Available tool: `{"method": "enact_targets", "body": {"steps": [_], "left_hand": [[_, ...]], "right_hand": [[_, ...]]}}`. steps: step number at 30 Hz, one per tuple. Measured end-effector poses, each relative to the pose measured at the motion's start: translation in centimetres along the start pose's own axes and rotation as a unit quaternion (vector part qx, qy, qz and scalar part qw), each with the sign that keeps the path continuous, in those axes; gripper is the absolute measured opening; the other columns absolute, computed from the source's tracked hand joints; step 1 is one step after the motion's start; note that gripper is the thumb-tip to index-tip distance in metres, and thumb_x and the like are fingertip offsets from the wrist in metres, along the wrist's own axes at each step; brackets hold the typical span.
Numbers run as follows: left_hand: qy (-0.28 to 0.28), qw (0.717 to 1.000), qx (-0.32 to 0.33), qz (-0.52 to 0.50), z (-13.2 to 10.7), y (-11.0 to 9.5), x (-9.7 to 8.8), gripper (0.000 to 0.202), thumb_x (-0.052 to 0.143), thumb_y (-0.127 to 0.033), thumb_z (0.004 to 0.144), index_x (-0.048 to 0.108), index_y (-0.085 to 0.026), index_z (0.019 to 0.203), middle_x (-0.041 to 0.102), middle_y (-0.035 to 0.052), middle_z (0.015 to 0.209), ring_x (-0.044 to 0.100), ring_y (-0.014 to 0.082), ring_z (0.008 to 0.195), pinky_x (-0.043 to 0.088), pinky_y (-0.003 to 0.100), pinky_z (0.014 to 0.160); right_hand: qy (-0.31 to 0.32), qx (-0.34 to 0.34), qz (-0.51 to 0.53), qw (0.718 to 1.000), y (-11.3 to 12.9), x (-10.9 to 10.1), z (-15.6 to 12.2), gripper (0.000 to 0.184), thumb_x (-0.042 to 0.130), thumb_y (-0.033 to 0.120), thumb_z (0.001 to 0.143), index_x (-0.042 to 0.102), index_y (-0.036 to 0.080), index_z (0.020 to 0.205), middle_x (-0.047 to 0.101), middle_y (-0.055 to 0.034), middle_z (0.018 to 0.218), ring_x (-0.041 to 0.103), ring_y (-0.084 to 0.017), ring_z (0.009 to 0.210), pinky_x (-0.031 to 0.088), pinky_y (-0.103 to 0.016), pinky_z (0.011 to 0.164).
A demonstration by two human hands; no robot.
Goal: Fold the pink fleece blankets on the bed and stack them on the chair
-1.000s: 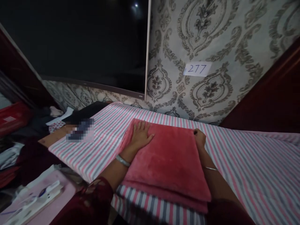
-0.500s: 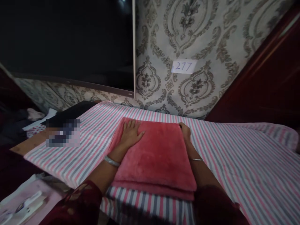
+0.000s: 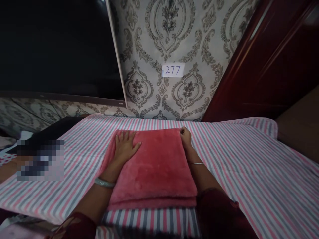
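Note:
A folded red plush towel (image 3: pixel 159 162) lies on the striped cloth (image 3: pixel 224 152), its layers showing along the near edge. My left hand (image 3: pixel 126 146) rests flat on the towel's upper left part, fingers spread. At the far right corner, my right hand (image 3: pixel 185 136) is closed, its fingers pinching the towel's edge. A bangle (image 3: pixel 104 182) circles my left wrist, and a thin bracelet (image 3: pixel 197 163) is on my right one.
Behind the table is a patterned wall with a paper label (image 3: pixel 173 70) reading 277. A large dark screen (image 3: pixel 54 49) hangs at the upper left. A dark red wooden panel (image 3: pixel 259 66) slants at the right. A blurred-out item (image 3: pixel 41 161) lies at the left.
The camera view has turned to the right, so the scene sits further left. My left hand stays flat on the towel and my right hand stays at its corner.

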State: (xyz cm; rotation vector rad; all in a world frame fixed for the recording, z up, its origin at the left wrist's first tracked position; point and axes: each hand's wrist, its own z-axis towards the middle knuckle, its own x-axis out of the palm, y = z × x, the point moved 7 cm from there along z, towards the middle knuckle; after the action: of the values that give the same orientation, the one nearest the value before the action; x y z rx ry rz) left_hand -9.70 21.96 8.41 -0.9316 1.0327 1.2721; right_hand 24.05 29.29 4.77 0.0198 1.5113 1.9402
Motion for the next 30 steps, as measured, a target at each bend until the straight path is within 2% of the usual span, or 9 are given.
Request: {"method": "enact_targets", "body": {"steps": [3, 5, 8, 11, 19, 22, 24, 27, 30], "left_hand": [[0.003, 1.000, -0.005, 0.002, 0.0, 0.0, 0.0, 0.070, 0.041, -0.058, 0.097, 0.046, -0.015, 0.153, 0.041, 0.0208, 0.159, 0.030, 0.0429, 0.150, 0.021, 0.063, 0.120], [0.006, 1.000, -0.011, 0.002, 0.0, 0.0, -0.1, 0.071, 0.041, -0.058, 0.097, 0.044, -0.016, 0.154, 0.039, 0.0210, 0.161, 0.029, 0.0439, 0.150, 0.022, 0.064, 0.119], [0.019, 0.999, -0.027, 0.001, 0.0, 0.1, 0.1, 0.074, 0.042, -0.060, 0.096, 0.041, -0.017, 0.156, 0.034, 0.0213, 0.163, 0.026, 0.0458, 0.151, 0.022, 0.067, 0.118], [0.034, 0.999, -0.034, -0.002, 0.0, 0.2, 0.4, 0.075, 0.042, -0.062, 0.095, 0.041, -0.019, 0.156, 0.034, 0.0211, 0.163, 0.025, 0.0469, 0.151, 0.022, 0.068, 0.117], [0.036, 0.998, -0.033, -0.026, 0.0, 0.1, 0.3, 0.073, 0.041, -0.062, 0.095, 0.042, -0.021, 0.155, 0.035, 0.0202, 0.162, 0.025, 0.0466, 0.150, 0.020, 0.069, 0.117], [0.021, 0.999, -0.024, -0.034, 0.0, 0.0, 0.0, 0.073, 0.042, -0.062, 0.095, 0.043, -0.020, 0.154, 0.040, 0.0207, 0.158, 0.028, 0.0464, 0.149, 0.020, 0.069, 0.117], [0.000, 0.999, -0.018, -0.037, 0.0, -0.2, -0.2, 0.074, 0.042, -0.062, 0.094, 0.042, -0.020, 0.154, 0.042, 0.0205, 0.157, 0.029, 0.0472, 0.148, 0.019, 0.069, 0.117], [-0.014, 0.999, -0.008, -0.043, -0.2, -0.6, -0.5, 0.074, 0.041, -0.062, 0.094, 0.041, -0.019, 0.154, 0.043, 0.0200, 0.156, 0.029, 0.0478, 0.147, 0.019, 0.069, 0.118], [-0.001, 0.999, -0.001, -0.048, -0.3, -0.8, -0.7, 0.074, 0.036, -0.062, 0.095, 0.040, -0.019, 0.156, 0.041, 0.0198, 0.157, 0.027, 0.0472, 0.148, 0.017, 0.069, 0.118]], "right_hand": [[0.019, -0.012, 0.033, 0.999, -0.3, 0.6, 0.1, 0.030, 0.055, 0.038, 0.068, 0.064, 0.019, 0.090, 0.059, 0.0023, 0.066, 0.052, -0.017, 0.064, 0.040, -0.026, 0.063], [0.040, -0.026, 0.037, 0.998, -0.4, 0.8, 0.2, 0.037, 0.053, 0.038, 0.070, 0.069, 0.018, 0.096, 0.066, -0.0005, 0.072, 0.058, -0.019, 0.070, 0.044, -0.028, 0.067], [0.051, -0.016, 0.001, 0.999, -0.9, 0.8, 0.4, 0.032, 0.050, 0.035, 0.072, 0.073, 0.019, 0.086, 0.072, -0.0044, 0.079, 0.064, -0.022, 0.078, 0.046, -0.029, 0.071], [0.066, -0.001, -0.025, 0.998, -1.2, 0.9, 0.4, 0.028, 0.052, 0.033, 0.071, 0.074, 0.019, 0.081, 0.074, -0.0044, 0.076, 0.065, -0.022, 0.076, 0.046, -0.029, 0.068], [0.117, -0.003, -0.045, 0.992, -0.4, 0.7, -0.3, 0.031, 0.053, 0.023, 0.077, 0.078, 0.018, 0.095, 0.079, -0.0055, 0.089, 0.071, -0.023, 0.088, 0.054, -0.032, 0.079], [0.114, 0.008, -0.059, 0.992, 1.3, -1.0, -0.3, 0.045, 0.047, 0.021, 0.084, 0.073, 0.013, 0.120, 0.078, -0.0111, 0.109, 0.070, -0.025, 0.104, 0.054, -0.037, 0.093], [0.108, -0.025, -0.081, 0.991, 3.9, -2.0, -0.8, 0.051, 0.044, 0.025, 0.090, 0.064, 0.014, 0.136, 0.068, -0.0124, 0.133, 0.062, -0.025, 0.124, 0.045, -0.040, 0.108], [0.153, -0.167, -0.154, 0.962, 8.7, -1.0, -3.7, 0.056, 0.043, 0.038, 0.098, 0.052, 0.021, 0.150, 0.051, -0.0088, 0.155, 0.044, -0.026, 0.144, 0.032, -0.044, 0.120], [0.182, -0.166, -0.245, 0.938, 9.6, 0.7, -8.4, 0.064, 0.042, 0.056, 0.100, 0.043, 0.026, 0.156, 0.040, -0.0097, 0.162, 0.031, -0.035, 0.150, 0.025, -0.060, 0.120]]}}
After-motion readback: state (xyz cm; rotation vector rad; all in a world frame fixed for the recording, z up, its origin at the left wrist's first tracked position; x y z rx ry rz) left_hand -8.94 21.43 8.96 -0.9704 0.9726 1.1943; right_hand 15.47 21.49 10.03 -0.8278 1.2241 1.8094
